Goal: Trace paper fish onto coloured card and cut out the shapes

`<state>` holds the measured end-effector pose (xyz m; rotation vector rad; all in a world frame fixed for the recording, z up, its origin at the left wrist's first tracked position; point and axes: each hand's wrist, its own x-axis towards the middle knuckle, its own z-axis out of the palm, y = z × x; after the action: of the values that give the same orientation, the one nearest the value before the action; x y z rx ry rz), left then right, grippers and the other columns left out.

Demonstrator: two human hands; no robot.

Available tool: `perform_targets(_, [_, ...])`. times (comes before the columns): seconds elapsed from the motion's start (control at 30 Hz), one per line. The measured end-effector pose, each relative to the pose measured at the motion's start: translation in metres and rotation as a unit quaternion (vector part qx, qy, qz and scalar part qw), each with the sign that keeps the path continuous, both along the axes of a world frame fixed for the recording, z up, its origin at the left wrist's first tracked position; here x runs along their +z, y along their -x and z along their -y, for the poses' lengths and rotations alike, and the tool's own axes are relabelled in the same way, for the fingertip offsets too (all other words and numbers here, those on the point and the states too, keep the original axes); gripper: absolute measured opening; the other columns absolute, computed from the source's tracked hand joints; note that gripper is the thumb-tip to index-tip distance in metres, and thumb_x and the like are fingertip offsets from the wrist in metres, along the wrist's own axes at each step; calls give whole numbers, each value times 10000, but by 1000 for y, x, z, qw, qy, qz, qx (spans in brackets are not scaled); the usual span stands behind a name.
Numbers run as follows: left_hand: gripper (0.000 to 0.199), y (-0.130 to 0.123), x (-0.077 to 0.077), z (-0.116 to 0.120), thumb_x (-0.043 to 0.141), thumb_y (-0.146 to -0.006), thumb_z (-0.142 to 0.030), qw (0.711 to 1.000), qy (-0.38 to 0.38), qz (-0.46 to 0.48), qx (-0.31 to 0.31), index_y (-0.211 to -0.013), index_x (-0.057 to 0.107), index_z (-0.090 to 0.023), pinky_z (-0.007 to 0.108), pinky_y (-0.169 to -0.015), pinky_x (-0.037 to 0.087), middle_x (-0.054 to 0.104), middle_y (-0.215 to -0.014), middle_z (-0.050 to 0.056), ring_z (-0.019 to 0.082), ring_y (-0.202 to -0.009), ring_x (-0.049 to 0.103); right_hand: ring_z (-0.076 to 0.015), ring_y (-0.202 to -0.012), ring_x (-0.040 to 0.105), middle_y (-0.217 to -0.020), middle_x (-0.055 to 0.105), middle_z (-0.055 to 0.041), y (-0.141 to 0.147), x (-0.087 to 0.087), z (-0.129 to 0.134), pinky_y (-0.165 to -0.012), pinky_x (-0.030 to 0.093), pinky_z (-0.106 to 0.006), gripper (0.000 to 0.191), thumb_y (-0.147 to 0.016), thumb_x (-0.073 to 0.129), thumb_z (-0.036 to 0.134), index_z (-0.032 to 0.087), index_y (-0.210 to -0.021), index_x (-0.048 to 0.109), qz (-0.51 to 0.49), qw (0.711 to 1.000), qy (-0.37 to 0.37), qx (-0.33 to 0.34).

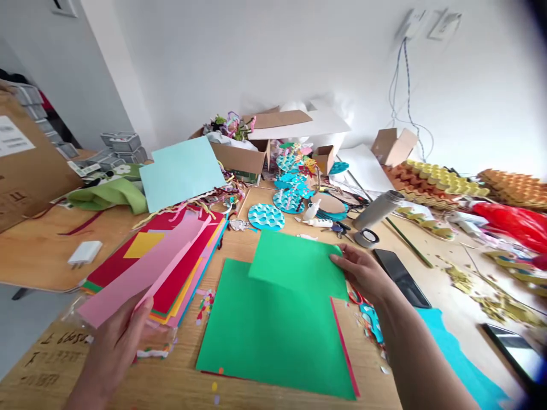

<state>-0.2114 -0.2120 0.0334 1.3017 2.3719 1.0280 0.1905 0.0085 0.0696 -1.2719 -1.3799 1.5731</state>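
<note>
My left hand (123,333) pinches pink paper strips (141,270) at their lower end, over a stack of coloured sheets (171,290) in red, yellow, orange and blue. On the right, my right hand (361,267) grips a smaller green sheet (297,262) by its right edge, thumb on top. That sheet overlaps the upper part of a large green sheet (273,336) lying on the table, with a red edge showing beneath it. A yellow piece (144,245) rests on the red paper of the stack.
Behind are a light blue sheet (183,173), a cardboard box (239,156) and round blue wavy pieces (266,217). A grey bottle (378,209), tape roll (366,238) and black phone (401,278) stand or lie right. Paper scraps and egg trays (440,182) are farther right.
</note>
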Motion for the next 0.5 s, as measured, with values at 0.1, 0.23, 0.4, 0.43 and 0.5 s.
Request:
perform_targets(0.1, [610, -5, -17, -6, 362, -838, -602, 996, 19, -62, -60, -1156, 610, -144, 441, -952, 480, 672, -1161, 136, 308, -1103, 606, -147, -629, 617, -713, 629, 14, -29, -9, 20, -538, 485, -235, 422, -638, 817, 408, 189, -925, 600, 21, 999, 36, 9])
perform_targets(0.23, [738, -14, -42, -11, 391, -815, -647, 969, 45, -217, -105, -1187, 592, -43, 515, -994, 422, 624, -1212, 226, 374, -1156, 546, -170, -679, 650, -753, 652, -3, -56, -14, 35, -596, 521, -267, 397, -655, 813, 391, 191, -922, 600, 6, 997, 78, -8])
perform_targets(0.4, [758, -23, -48, -8, 522, -764, -652, 936, 77, -318, -131, -1248, 569, -72, 522, -1044, 361, 547, -1330, 213, 389, -1274, 434, -231, -723, 685, -870, 685, -64, -85, -15, 37, -622, 557, -328, 417, -628, 815, 371, 240, -950, 584, -6, 993, 79, -93])
perform_targets(0.43, [748, -25, -47, -8, 547, -757, -639, 932, 82, -327, -130, -1264, 564, -89, 532, -1057, 338, 530, -1353, 203, 391, -1297, 408, -238, -712, 686, -872, 684, -77, -90, -16, 36, -602, 557, -330, 404, -630, 807, 380, 253, -942, 583, -2, 990, 77, -115])
perform_targets(0.5, [716, -28, -43, -7, 583, -753, -604, 929, 88, -336, -129, -1291, 553, -133, 542, -1073, 309, 505, -1388, 176, 387, -1331, 365, -253, -692, 688, -876, 679, -112, -97, -20, 35, -559, 550, -339, 362, -650, 777, 399, 274, -928, 582, 14, 986, 68, -149])
